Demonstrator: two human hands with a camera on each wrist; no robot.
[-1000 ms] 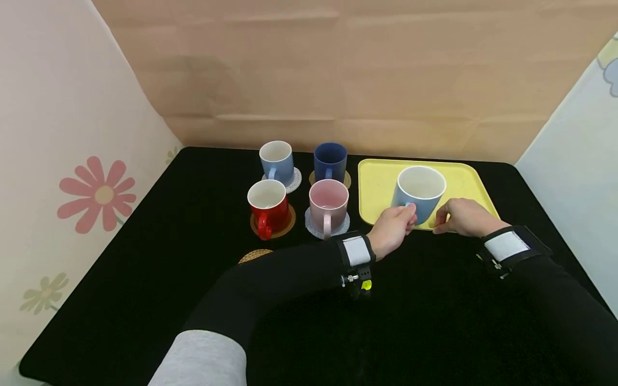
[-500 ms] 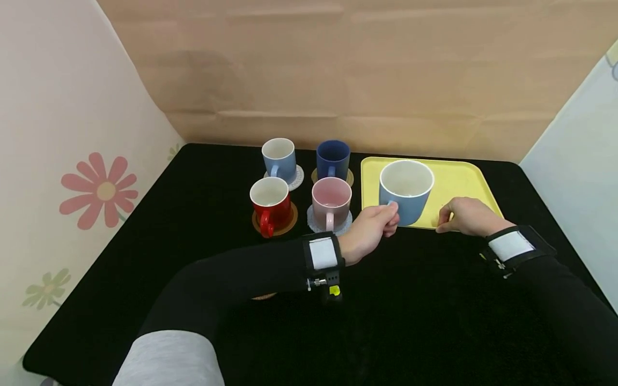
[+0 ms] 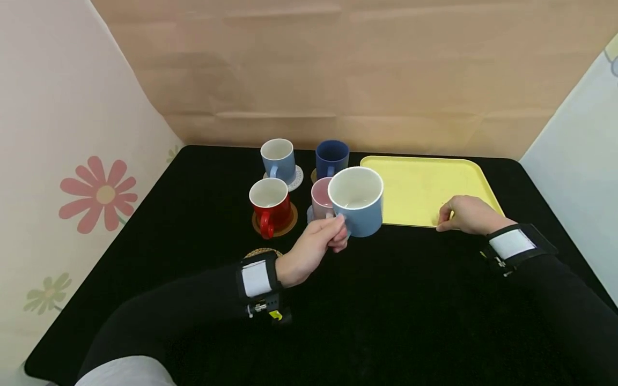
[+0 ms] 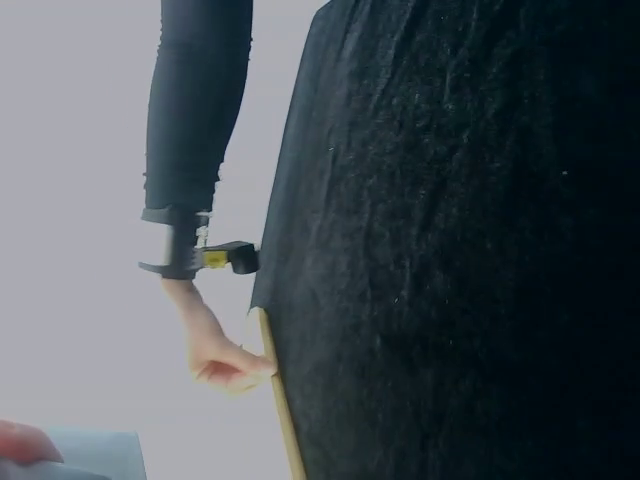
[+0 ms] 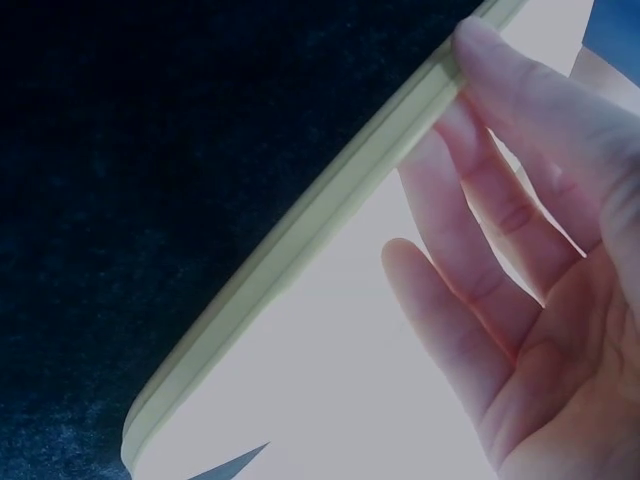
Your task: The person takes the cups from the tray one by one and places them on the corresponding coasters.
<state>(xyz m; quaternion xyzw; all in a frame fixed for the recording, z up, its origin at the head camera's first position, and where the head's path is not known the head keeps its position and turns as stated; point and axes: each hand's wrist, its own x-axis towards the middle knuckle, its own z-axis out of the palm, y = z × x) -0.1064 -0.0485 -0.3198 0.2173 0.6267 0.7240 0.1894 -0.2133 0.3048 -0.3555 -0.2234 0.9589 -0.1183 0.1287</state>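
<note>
My left hand (image 3: 311, 249) grips a light blue mug (image 3: 364, 221) with a white inside by its handle, raised and tilted a little. In the head view the mug overlaps a pink mug (image 3: 321, 196), hiding much of it. My right hand (image 3: 470, 214) pinches the near rim of a yellow tray (image 3: 415, 187). The right wrist view shows the thumb outside the tray rim (image 5: 270, 260) and the fingers on the inner side. At the lower left of the left wrist view, a corner of the held mug (image 4: 105, 455) appears beside a fingertip.
Left of the tray, a second light blue mug (image 3: 279, 159), a dark blue mug (image 3: 333, 158) and a red mug (image 3: 274, 212) stand on coasters. A woven coaster (image 3: 263, 251) lies in front, partly covered by my left wrist. The table (image 3: 386, 321) is black.
My left hand has carried the light blue mug leftward from over the tray to in front of the pink mug. My right hand has stayed at the tray's near edge.
</note>
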